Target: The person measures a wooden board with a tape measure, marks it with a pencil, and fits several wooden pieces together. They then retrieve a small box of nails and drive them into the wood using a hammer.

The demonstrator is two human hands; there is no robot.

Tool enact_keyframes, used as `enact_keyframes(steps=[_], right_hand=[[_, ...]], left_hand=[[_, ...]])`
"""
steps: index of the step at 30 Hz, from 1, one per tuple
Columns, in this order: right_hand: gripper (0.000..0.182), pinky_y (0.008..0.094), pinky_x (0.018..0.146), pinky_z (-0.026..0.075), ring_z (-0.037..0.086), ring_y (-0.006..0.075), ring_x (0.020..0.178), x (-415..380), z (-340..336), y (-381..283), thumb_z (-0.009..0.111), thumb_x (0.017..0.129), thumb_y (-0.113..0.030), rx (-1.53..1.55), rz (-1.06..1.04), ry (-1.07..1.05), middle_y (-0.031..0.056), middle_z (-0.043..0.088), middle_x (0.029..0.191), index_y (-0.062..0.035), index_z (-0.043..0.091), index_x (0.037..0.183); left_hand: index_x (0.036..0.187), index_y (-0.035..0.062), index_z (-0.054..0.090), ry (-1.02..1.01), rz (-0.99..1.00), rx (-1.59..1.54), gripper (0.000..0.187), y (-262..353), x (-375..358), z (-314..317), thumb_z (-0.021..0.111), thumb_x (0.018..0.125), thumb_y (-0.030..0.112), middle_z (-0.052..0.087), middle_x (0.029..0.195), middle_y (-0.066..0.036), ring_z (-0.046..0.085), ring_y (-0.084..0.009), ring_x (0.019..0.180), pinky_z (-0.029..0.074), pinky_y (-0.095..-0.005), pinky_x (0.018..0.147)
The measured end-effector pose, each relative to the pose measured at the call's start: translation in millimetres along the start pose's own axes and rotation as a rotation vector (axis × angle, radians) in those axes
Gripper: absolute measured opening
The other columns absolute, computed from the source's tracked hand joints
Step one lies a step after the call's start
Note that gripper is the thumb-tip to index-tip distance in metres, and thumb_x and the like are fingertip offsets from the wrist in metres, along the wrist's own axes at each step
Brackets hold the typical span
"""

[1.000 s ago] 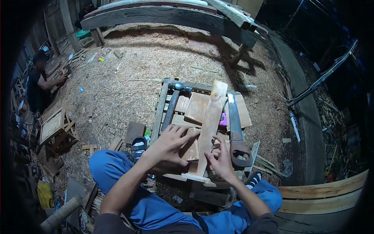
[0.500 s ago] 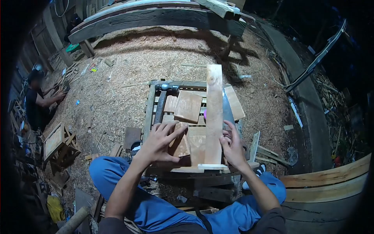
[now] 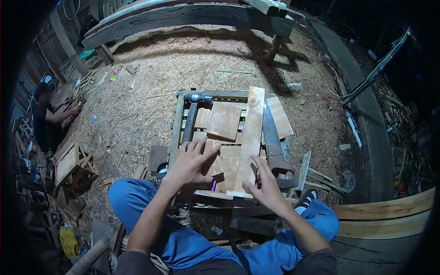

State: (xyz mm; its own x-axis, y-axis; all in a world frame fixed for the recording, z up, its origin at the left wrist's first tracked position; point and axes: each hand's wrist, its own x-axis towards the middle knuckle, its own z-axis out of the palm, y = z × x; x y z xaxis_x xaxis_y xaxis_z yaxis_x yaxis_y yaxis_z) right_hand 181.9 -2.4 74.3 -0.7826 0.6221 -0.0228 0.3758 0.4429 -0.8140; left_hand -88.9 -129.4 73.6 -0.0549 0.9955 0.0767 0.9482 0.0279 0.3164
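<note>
My left hand [image 3: 190, 165] curls over a small wooden block [image 3: 214, 160] at the near left of a low slatted table [image 3: 176, 133]. By its thumb, a thin purple stick-like thing [image 3: 214, 184] shows. A long, narrow wooden board [image 3: 253, 123] runs away from me across the table. My right hand [image 3: 266, 185] has its fingers and thumb at the board's near right side. Just right of that hand lies a handsaw [image 3: 275, 151], its dark handle uncovered. A hammer [image 3: 190, 121] rests along the table's left side, and a square wood piece [image 3: 223, 120] lies between hammer and board.
Sawdust and wood scraps cover the ground around the table. A heavy beam [image 3: 183, 25] on legs spans the far side. Another person [image 3: 48, 114] crouches at the left, near a small wooden frame [image 3: 67, 164]. Long planks [image 3: 385, 211] lie at the lower right.
My right hand has shifted left onto the board, and the board's far end has come lower, its near end slightly left. The saw's handle now shows. My left hand stays on the block.
</note>
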Motion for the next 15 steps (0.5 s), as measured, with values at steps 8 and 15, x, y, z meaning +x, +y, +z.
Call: enact_keyframes(steps=[8,15], right_hand=[[0.096,0.0257,0.064,0.055,0.063,0.0131,0.075,-0.5,1.4,-4.5,0.077,0.085,0.000,0.141,0.109,0.029,0.0243,0.050,0.144,-0.0105,0.027,0.166],[0.100,0.0247,0.061,0.054,0.061,0.0098,0.071,-8.5,5.9,-5.1,0.078,0.084,0.002,0.159,0.070,0.034,0.0261,0.049,0.148,-0.0133,0.025,0.168]], left_hand=[[0.150,0.0403,0.056,-0.009,0.115,0.054,0.075,6.6,-1.9,-1.5,0.082,0.080,0.040,0.023,0.170,-0.024,0.019,-0.0456,0.159,0.020,-0.0645,0.126],[0.119,0.0352,0.080,-0.215,0.222,0.032,0.039,25.5,-4.7,-3.1,0.073,0.082,0.027,0.022,0.174,-0.014,0.010,-0.0421,0.162,0.008,-0.0719,0.127]])
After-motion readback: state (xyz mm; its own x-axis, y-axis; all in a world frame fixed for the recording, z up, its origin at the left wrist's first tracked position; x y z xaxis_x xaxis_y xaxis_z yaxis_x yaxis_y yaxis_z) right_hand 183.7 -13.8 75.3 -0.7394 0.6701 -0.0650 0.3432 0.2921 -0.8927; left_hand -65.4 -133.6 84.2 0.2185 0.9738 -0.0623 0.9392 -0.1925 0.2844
